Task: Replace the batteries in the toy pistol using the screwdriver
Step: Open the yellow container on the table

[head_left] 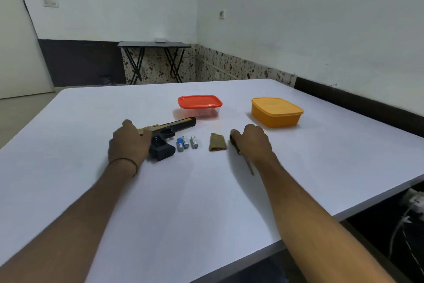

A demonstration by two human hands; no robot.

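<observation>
A black and gold toy pistol [171, 128] lies on its side on the white table [206, 191], its grip compartment open. My left hand [129, 141] rests on the pistol's rear and holds it. Three small batteries [187, 142] lie side by side just right of the grip. A gold battery cover [217, 143] lies further right. My right hand [251, 143] is closed around the screwdriver [249, 164], whose shaft sticks out below the hand toward me.
A clear box with a red lid [200, 105] stands behind the pistol. An orange lidded box [276, 112] stands at the back right. A dark folding table [153, 58] stands by the far wall. Cables hang off the table's right side.
</observation>
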